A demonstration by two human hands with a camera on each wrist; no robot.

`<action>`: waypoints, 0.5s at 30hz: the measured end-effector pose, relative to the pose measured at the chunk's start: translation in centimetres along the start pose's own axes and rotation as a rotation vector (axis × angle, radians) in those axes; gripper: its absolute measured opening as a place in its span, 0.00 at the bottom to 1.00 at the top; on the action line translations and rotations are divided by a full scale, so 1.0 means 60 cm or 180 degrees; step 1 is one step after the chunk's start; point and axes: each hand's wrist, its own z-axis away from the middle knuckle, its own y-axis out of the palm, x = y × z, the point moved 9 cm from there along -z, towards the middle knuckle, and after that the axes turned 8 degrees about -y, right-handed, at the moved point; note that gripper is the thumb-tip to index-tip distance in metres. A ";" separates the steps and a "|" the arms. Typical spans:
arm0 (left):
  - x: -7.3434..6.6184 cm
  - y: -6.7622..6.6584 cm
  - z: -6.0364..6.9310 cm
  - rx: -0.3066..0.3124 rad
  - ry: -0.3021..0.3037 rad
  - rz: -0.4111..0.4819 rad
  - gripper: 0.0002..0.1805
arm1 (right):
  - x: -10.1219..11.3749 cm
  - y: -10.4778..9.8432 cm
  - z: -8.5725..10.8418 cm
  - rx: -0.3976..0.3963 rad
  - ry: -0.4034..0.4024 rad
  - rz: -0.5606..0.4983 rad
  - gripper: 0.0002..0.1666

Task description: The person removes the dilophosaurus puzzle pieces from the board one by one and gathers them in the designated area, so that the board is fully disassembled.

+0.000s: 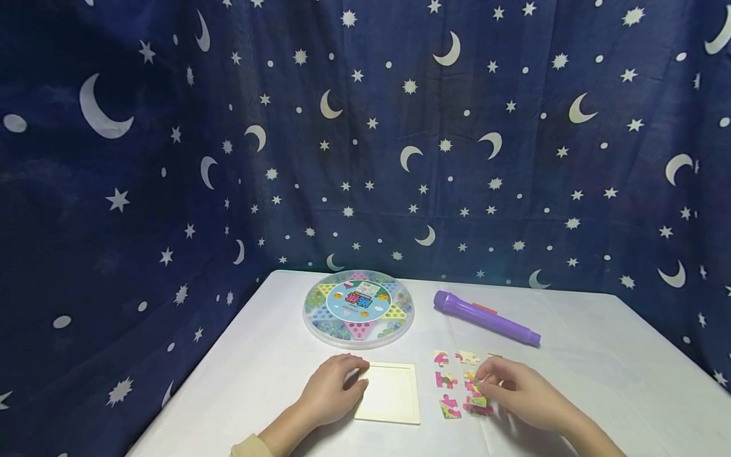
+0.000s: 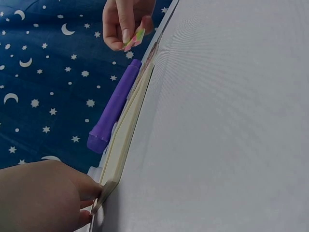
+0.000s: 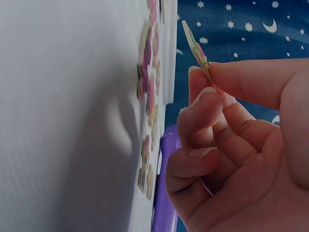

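My left hand [image 1: 334, 388] holds the left edge of a cream puzzle frame [image 1: 389, 392] that lies on the table; in the left wrist view its thumb and fingers are at the frame's corner. Between thumb and fingertips, my right hand [image 1: 522, 390] pinches a green and pink puzzle piece [image 3: 197, 50], raised above the table. Under and beside that hand lie several loose jigsaw pieces [image 1: 446, 380] in pink, yellow and green, just right of the frame. The right hand hides some of them in the head view.
Behind the frame lies a round, clear-edged Chinese checkers board [image 1: 358, 329] with marbles inside. A purple toy microphone [image 1: 488, 318] rests behind the pieces. A white cloth covers the table [image 1: 228, 406], and a dark blue curtain [image 1: 388, 165] with moons and stars hangs around it.
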 end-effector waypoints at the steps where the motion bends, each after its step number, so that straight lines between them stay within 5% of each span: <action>1: 0.000 0.000 0.000 0.0000 -0.0002 0.0002 0.14 | -0.002 -0.002 0.001 -0.0004 0.0030 0.0020 0.11; 15: 0.001 0.001 0.000 0.0004 -0.0012 -0.0014 0.15 | -0.025 -0.031 0.019 -0.0083 0.0295 0.0062 0.13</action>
